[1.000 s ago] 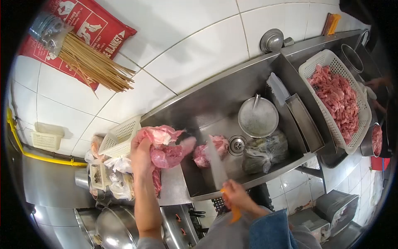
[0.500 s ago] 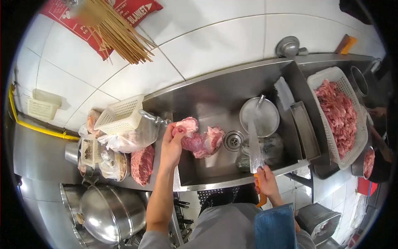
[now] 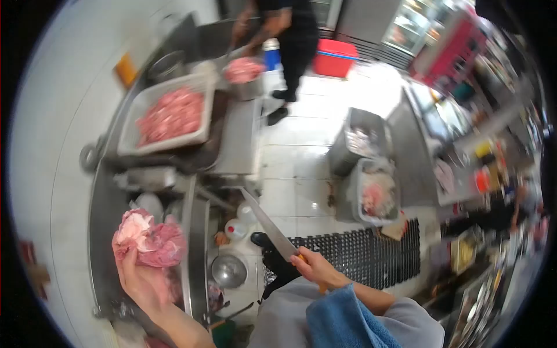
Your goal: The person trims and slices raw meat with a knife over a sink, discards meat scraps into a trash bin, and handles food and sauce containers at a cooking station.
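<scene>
My left hand (image 3: 139, 279) is closed on a large chunk of raw meat (image 3: 159, 243), pink with pale fat, held up over the steel sink (image 3: 103, 232). More pinkish meat shows blurred below it, partly hidden by my wrist. My right hand (image 3: 316, 269) grips the orange handle of a long knife (image 3: 268, 225). Its blade points forward and left, over the floor beside the sink's front edge, apart from the meat. A blue cloth (image 3: 342, 316) hangs by my right forearm.
A white basket (image 3: 129, 124) of cut meat stands beyond the sink. Behind it, a person (image 3: 296, 46) in dark clothes works near a pot of pink meat (image 3: 243, 71). Grey bins (image 3: 343, 156) stand on the right, above a black perforated mat (image 3: 371, 261).
The view has swung right, bringing the floor, bins and other person in. My left hand has lifted the meat from the sink bottom. The knife has moved out from over the sink.
</scene>
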Tool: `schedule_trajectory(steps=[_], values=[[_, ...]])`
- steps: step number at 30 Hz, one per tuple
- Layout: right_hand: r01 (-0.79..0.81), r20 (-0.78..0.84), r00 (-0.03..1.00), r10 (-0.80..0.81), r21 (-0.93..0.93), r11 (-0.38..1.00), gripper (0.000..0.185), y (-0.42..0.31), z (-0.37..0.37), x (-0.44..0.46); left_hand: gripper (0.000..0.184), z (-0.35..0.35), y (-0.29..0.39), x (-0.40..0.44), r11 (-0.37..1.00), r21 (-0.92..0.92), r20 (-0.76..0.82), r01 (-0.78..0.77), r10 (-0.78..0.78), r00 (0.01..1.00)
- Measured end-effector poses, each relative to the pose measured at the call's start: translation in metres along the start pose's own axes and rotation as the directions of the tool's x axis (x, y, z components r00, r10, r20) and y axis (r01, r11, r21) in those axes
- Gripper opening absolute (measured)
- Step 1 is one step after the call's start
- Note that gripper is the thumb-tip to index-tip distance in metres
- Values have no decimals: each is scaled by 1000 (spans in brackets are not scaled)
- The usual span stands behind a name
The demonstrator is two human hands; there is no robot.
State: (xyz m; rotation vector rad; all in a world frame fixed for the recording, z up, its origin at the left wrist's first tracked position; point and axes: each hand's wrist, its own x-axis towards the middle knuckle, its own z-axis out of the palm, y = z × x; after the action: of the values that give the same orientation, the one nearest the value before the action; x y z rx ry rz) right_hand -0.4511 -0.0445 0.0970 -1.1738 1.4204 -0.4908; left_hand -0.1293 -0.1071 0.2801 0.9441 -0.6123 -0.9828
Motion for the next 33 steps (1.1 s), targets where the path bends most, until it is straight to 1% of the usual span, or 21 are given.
schedule_trajectory(steps=[2,4,5,6,7,8,9,11,12,14,16,17,18,19,20,21,23,24,27,30,33], values=[[-58,-215,975,62,26,998,32,55,-27,-30,36,59,-24,-4,994,-52,229,95,-81,970],[-113,-374,915,149,115,987,30,116,-51,-58,35,132,-54,-18,975,-63,469,215,-162,868],[-135,-436,879,193,161,978,29,136,-63,-71,36,163,-73,-27,968,-90,482,235,-164,861],[-151,-474,837,276,284,947,24,137,-79,-89,37,197,-95,-40,956,-111,466,272,-192,864],[-155,-497,791,356,400,903,20,137,-96,-105,38,222,-121,-45,945,-114,549,306,-196,813],[-170,-552,739,386,403,900,20,152,-107,-117,40,250,-144,-56,922,-91,613,376,-245,751],[-160,-578,703,415,440,884,21,168,-116,-130,38,286,-161,-76,921,-103,604,375,-241,760],[-141,-619,630,468,501,854,22,201,-136,-148,35,334,-213,-106,890,-53,630,452,-321,707],[-116,-601,602,526,586,802,23,215,-147,-155,33,353,-245,-121,882,1,619,471,-370,692],[-110,-595,566,571,632,767,23,258,-160,-166,30,384,-329,-148,860,108,579,499,-463,671],[-161,-567,545,617,652,741,23,295,-188,-165,25,384,-455,-178,861,403,544,310,-497,676],[-215,-538,538,649,657,723,23,307,-202,-166,24,373,-538,-208,859,502,595,99,-427,681],[-274,-499,530,685,664,696,22,321,-209,-167,23,353,-605,-237,807,579,650,-116,-372,662],[-304,-528,538,657,605,736,21,352,-209,-168,25,328,-641,-253,527,715,698,-459,-572,431],[-331,-561,549,620,536,777,21,396,-205,-169,28,316,-668,-266,222,597,584,-771,-779,227],[-343,-597,562,573,462,818,20,417,-216,-162,32,322,-692,-271,294,629,641,-720,-720,266],[-374,-515,546,661,556,742,19,428,-243,-162,41,332,-738,-275,441,654,730,-615,-582,359],[-399,-464,539,703,595,698,20,420,-256,-168,52,347,-764,-265,448,703,678,-553,-658,329],[-552,-564,483,670,397,733,20,431,-268,-172,59,386,-830,-240,395,623,739,-675,-580,342],[-584,-551,498,669,357,729,23,432,-285,-179,64,422,-848,-235,54,471,821,-881,-392,415],[-575,-520,543,659,342,744,29,424,-295,-184,65,393,-920,-213,302,519,725,-800,-652,224]])
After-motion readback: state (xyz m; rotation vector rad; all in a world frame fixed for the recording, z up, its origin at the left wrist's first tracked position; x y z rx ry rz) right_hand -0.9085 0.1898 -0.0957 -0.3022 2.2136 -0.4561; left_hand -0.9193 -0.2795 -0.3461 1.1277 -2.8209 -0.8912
